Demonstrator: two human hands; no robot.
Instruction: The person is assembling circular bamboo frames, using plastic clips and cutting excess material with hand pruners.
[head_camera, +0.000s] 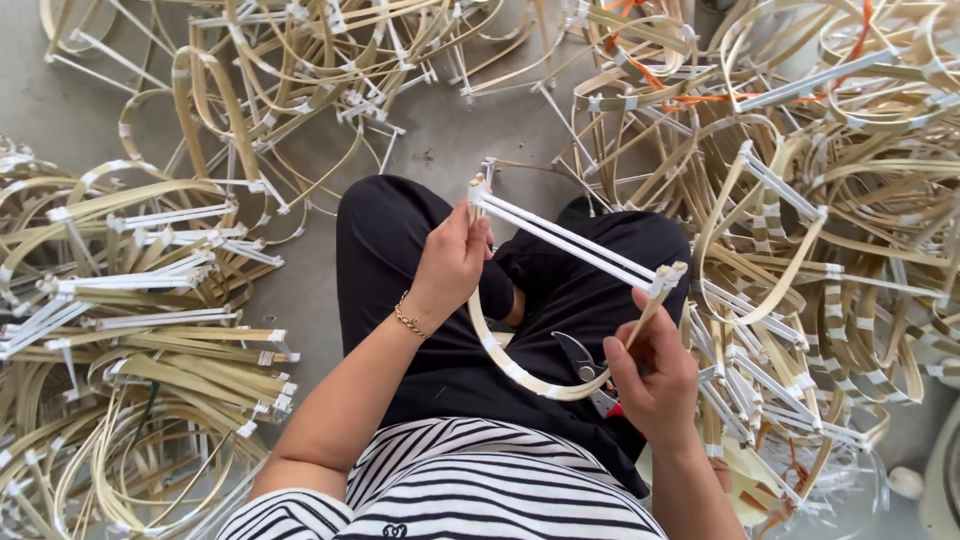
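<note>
Heaps of bent bamboo frames (150, 330) surround us on the floor (455, 135). Over our lap we hold one frame (560, 245): left hand (452, 262) clasps its far-left corner, right hand (655, 375) pinches a thin stick (645, 318) at its right corner. We judge steady corners matter; scissors (582, 362) lie near.

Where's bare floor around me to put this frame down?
Bare floor lies between the left heap and your knee, and ahead near, below the far pile. The right heap is crowded. Both hands, left and right, hold the frame.
</note>
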